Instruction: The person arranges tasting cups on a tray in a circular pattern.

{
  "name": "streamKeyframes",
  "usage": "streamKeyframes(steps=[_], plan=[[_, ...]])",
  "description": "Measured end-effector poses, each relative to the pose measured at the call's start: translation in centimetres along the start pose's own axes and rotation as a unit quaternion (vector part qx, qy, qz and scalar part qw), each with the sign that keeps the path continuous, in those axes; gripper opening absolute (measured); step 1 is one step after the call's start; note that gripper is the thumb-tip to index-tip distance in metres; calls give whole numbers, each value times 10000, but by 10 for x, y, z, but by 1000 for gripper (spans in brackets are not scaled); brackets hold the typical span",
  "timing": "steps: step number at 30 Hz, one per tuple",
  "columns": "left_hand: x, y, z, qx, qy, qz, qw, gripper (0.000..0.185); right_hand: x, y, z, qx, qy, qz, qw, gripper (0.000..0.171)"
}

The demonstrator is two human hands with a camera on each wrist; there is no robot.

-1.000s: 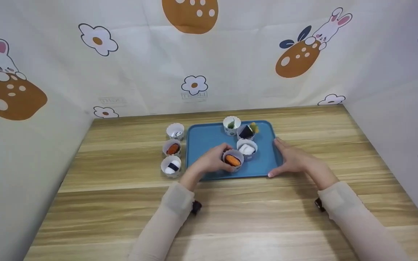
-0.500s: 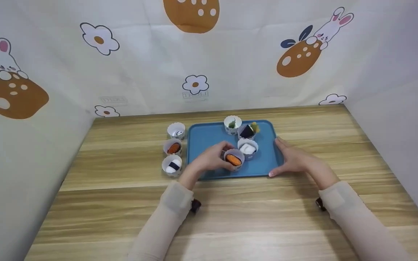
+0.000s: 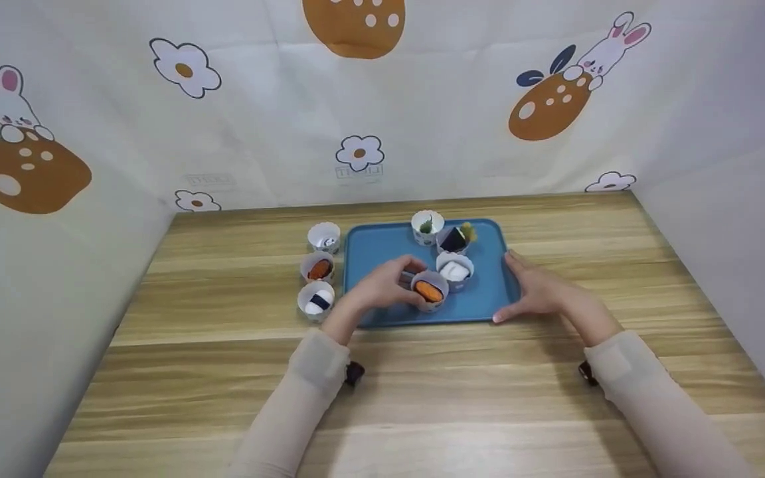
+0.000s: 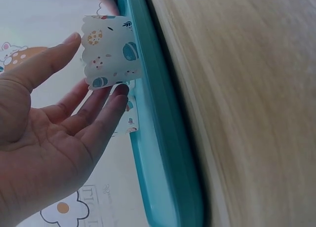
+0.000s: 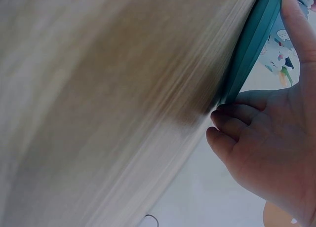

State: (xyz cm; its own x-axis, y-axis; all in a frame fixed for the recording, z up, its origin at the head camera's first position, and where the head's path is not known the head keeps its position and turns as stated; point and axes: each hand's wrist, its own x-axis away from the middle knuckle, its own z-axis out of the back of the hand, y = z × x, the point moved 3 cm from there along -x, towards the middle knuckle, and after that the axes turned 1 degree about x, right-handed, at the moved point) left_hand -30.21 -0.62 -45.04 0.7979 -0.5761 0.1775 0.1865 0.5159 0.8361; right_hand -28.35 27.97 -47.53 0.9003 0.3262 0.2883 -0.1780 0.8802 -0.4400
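In the head view, a paper cup [image 3: 429, 307] with an orange-topped sushi piece [image 3: 429, 291] stands on the blue tray [image 3: 376, 245]. My left hand [image 3: 389, 287] is just left of it, fingers and thumb spread about its side. The left wrist view shows the patterned cup [image 4: 111, 54] with a small gap at the thumb and relaxed fingers right at its wall. My right hand [image 3: 536, 289] rests at the tray's right edge, thumb at the near corner. Behind the orange one, cups hold a white piece [image 3: 455, 271], a dark triangular piece [image 3: 453, 239] and something green [image 3: 427, 226].
Left of the tray, three more cups stand in a column on the wooden table [image 3: 223, 385]: one with small white contents [image 3: 324, 239], one with a red-orange piece [image 3: 319, 269], one with a white piece banded in black [image 3: 318, 302]. A printed curtain [image 3: 276, 99] hangs behind.
My left hand has loosened and drawn slightly left from the orange-topped cup, which stays on the tray. My right hand keeps its place at the tray edge. The head view has shifted a little.
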Motion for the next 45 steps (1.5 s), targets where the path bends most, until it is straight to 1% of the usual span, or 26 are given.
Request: streamKeyframes(steps=[5,8,13,23,28,30,37,45], plan=[[3,0,4,98,5,-90,9999,55,0,1,0,103,133,163,9997,136],[6,1,8,254,40,-104,9996,54,0,1,1,124,182,244,9995,134],[10,2,14,513,147,-170,9984,50,0,1,1,107,162,180,9997,135],[22,1,26,624,339,-426,9966,50,1,0,1,86,119,97,9998,136],[29,0,34,582,431,-493,9962,48,1,0,0,154,115,98,9998,136],[34,0,38,641,475,-480,9957,47,1,0,0,155,113,94,9998,136],[45,-7,51,853,587,-685,9923,47,1,0,0,18,127,214,9997,134],[57,-18,64,1081,629,-868,9883,47,1,-1,1,43,42,80,9999,136]])
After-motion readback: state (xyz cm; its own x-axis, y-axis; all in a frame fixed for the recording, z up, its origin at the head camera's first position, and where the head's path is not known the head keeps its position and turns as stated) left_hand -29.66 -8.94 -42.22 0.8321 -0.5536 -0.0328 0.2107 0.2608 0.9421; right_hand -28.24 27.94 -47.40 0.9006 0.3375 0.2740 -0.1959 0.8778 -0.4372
